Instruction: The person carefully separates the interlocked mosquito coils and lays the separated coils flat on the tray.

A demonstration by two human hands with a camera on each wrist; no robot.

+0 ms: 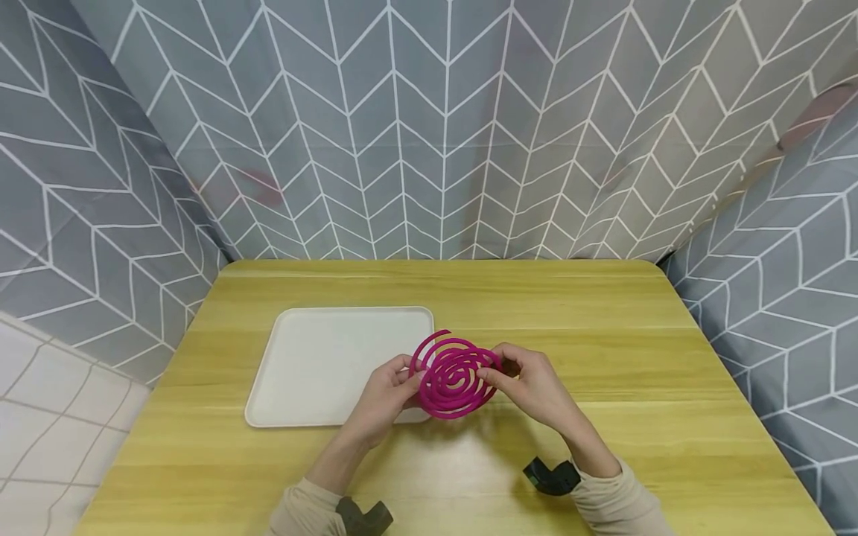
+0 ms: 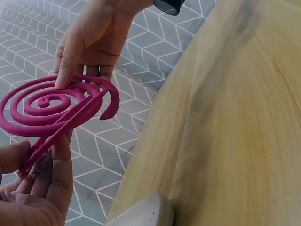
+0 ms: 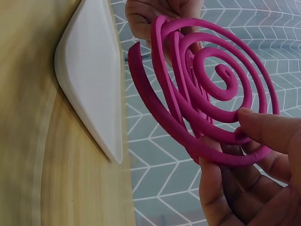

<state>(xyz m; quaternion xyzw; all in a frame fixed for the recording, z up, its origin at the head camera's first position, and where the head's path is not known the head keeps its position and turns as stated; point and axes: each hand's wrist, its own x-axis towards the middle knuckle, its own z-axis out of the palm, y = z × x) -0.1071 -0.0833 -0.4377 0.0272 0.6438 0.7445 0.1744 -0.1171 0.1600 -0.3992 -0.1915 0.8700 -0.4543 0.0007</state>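
Note:
Two magenta spiral mosquito coils (image 1: 456,380), seemingly interlocked, are held up above the table between the hands. My left hand (image 1: 383,394) pinches the left edge of the coils between thumb and fingers. On the opposite edge, my right hand (image 1: 538,383) grips with its thumb (image 3: 263,126) on the upper face and fingers beneath. In the right wrist view the coil rings (image 3: 221,92) tilt at different angles and cross each other near the left side. A loose curved outer end (image 2: 113,103) sticks out in the left wrist view.
A white rectangular tray (image 1: 335,365) lies on the left half of the wooden table (image 1: 603,335), its right edge partly under the coils. Patterned grey curtains (image 1: 429,134) hang behind and at the sides. Dark wrist cameras (image 1: 553,476) sit on both forearms.

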